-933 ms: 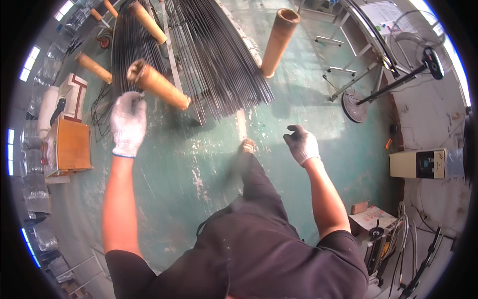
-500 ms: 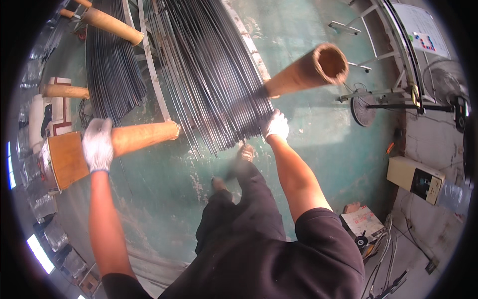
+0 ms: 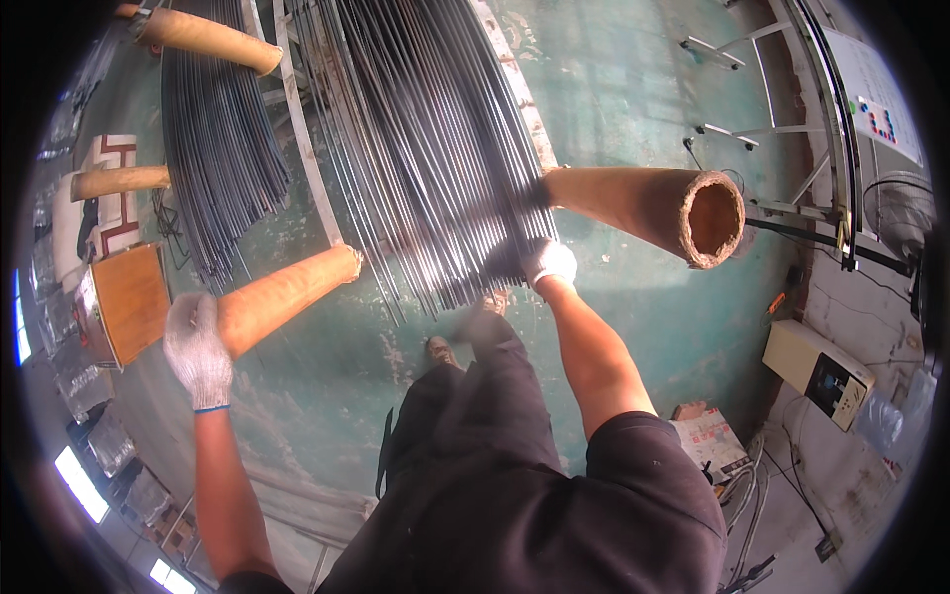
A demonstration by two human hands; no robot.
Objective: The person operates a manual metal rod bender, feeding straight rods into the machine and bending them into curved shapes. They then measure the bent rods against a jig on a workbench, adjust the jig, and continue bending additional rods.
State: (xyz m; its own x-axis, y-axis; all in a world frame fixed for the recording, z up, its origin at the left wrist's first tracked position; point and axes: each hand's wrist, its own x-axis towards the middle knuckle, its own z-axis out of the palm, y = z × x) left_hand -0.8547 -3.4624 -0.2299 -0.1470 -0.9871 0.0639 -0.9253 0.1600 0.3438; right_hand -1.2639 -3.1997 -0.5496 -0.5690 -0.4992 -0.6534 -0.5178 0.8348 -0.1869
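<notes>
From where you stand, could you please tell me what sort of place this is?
Probably a workshop, judging by the long dark rods, the brown tubes and the worn green floor.

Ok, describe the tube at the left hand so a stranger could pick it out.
Find the bundle of thin dark rods at top centre. Off its lower left, a tan cylindrical tube slants down-left. Unlike the other tan tubes, its end is under the white-gloved left hand.

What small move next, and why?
Perhaps ease the right hand leftward against the larger rod bundle: it is at the bundle's right edge, while the left side looks more loosely spaced. The left hand is at a tan tube.
</notes>
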